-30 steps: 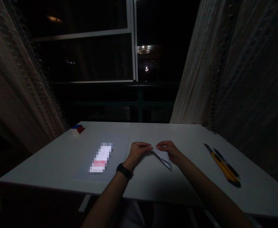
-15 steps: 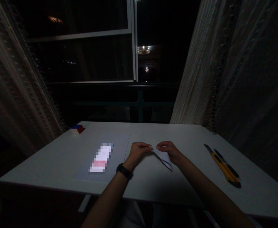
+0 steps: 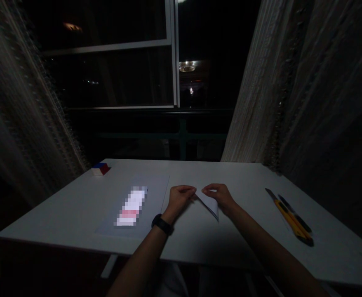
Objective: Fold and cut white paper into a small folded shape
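Observation:
A small folded white paper (image 3: pixel 210 203), shaped like a pointed triangle, is held just above the middle of the white table (image 3: pixel 199 235). My left hand (image 3: pixel 180 197), with a dark watch on its wrist, pinches the paper's upper left tip. My right hand (image 3: pixel 219 196) pinches the paper's upper edge from the right. The fingertips of both hands nearly meet. The room is very dark.
A flat sheet of paper (image 3: pixel 144 202) lies left of my hands, with a blurred bright patch on it. A small red and blue block (image 3: pixel 100 168) sits at the table's far left corner. A yellow utility knife (image 3: pixel 289 217) and a dark pen (image 3: pixel 295 213) lie at the right. Curtains hang on both sides of a dark window.
The folded paper has closed up and looks narrower. My hands have stayed in nearly the same place.

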Demonstrator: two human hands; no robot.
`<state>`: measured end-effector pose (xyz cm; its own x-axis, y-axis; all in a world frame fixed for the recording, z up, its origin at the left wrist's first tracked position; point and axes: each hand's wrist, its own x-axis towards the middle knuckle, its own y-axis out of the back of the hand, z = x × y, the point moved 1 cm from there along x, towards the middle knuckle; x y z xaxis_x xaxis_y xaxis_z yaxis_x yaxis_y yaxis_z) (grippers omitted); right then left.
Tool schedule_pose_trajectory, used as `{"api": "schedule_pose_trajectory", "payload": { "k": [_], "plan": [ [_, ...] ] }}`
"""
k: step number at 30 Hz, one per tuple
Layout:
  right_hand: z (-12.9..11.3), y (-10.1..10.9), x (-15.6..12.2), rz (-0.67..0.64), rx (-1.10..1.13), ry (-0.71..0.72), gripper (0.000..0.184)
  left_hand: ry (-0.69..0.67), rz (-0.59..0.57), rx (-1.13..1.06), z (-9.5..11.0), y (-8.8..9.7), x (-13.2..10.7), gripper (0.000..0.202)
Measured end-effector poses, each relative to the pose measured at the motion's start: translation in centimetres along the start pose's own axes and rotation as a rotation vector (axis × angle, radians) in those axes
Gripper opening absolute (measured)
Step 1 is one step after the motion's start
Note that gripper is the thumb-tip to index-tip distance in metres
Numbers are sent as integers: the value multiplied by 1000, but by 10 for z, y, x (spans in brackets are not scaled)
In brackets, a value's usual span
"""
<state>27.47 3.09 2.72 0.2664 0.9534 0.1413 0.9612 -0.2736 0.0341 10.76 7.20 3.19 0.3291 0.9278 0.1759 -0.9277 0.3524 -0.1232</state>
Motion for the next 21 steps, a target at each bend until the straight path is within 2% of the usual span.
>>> {"api": "schedule_pose_trajectory", "payload": {
  "k": [4,9,13,21],
  "plan": [
    [-1,-1,0,18,-37,19,26,-29,49,51,1,-1,-1,30],
    [-2,-2,-1,15,-74,44,25,-47,34,96,1,-2,-1,27],
    [-3,-2,-2,4,-101,71,26,-22,-10,70,-2,-2,-1,37],
    [-1,-3,0,-19,-100,78,29,-15,16,103,-7,-1,1,27]
  ]
}}
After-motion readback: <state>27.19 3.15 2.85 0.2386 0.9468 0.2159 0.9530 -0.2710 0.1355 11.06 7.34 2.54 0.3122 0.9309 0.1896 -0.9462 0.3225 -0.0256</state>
